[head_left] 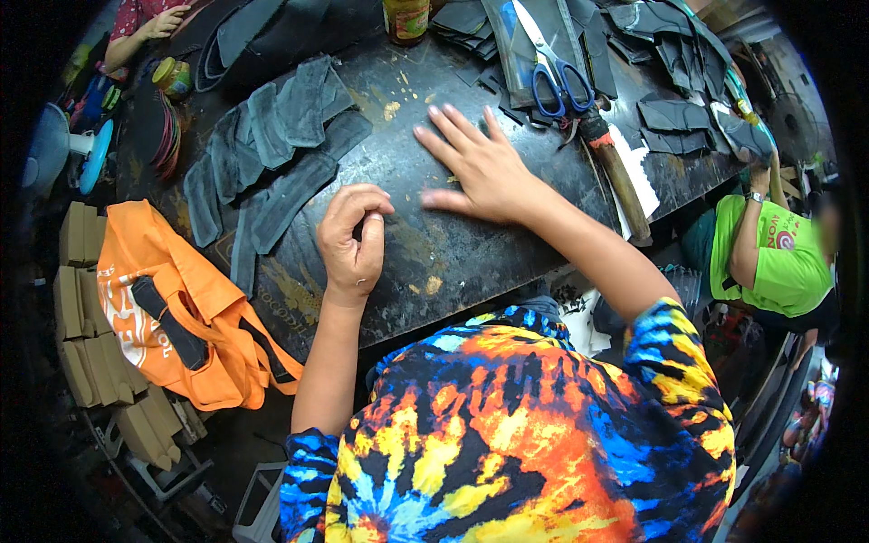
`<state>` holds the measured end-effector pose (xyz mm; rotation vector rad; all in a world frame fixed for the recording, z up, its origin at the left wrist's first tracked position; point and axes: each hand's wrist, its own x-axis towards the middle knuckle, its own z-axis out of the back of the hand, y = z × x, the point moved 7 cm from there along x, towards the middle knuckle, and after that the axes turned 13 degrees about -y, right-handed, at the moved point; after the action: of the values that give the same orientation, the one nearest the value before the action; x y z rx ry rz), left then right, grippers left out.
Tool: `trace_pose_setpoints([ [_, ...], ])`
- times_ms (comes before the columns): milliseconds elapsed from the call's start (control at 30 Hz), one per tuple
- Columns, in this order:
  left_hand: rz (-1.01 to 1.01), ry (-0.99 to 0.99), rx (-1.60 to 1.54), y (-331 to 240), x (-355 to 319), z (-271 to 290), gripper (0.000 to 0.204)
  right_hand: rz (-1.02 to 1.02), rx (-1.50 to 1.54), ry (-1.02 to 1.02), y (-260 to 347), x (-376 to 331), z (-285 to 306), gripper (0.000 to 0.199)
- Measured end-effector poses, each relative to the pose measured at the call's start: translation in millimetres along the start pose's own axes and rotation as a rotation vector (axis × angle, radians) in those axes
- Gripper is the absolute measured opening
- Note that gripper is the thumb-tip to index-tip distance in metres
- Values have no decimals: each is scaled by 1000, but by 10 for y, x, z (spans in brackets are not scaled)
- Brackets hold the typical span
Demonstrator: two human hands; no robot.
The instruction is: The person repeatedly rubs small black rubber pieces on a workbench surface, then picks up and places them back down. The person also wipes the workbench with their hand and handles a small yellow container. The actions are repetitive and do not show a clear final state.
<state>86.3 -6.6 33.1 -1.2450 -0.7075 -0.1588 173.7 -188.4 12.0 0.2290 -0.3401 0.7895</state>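
My right hand (480, 167) hovers over or lies flat on the dark worktable (398, 258), palm down with fingers spread; its fingertips are slightly blurred. Nothing shows in it. To its left, my left hand (351, 237) is curled into a loose fist near the table's front edge, and I see nothing sticking out of it. Just beyond and left of that fist lie several dark grey strips of suede-like material (294, 195), with more overlapping pieces (262, 122) behind them. Small tan flakes (392, 110) are scattered on the tabletop ahead of my right hand.
Scissors with blue handles (557, 86) and a wooden-handled hammer (615, 176) lie right of my hands. Stacked black pieces (683, 118) fill the far right. A jar (405, 20) stands at the back. An orange bag (181, 308) hangs left. A person in green (774, 258) sits right.
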Motion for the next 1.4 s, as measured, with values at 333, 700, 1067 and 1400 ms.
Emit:
trace_pose_setpoints([
  [333,198,-129,-73,118,-68,78,21,83,157,115,245,-384,200,100],
  [700,322,-247,-163,269,-69,134,26,-15,-82,-42,-64,178,-212,103],
  [1067,299,-254,-193,285,-75,156,28,-14,252,198,-63,-492,475,83],
  [1400,353,-323,-224,350,-85,251,29,42,2,2,53,146,-152,115],
])
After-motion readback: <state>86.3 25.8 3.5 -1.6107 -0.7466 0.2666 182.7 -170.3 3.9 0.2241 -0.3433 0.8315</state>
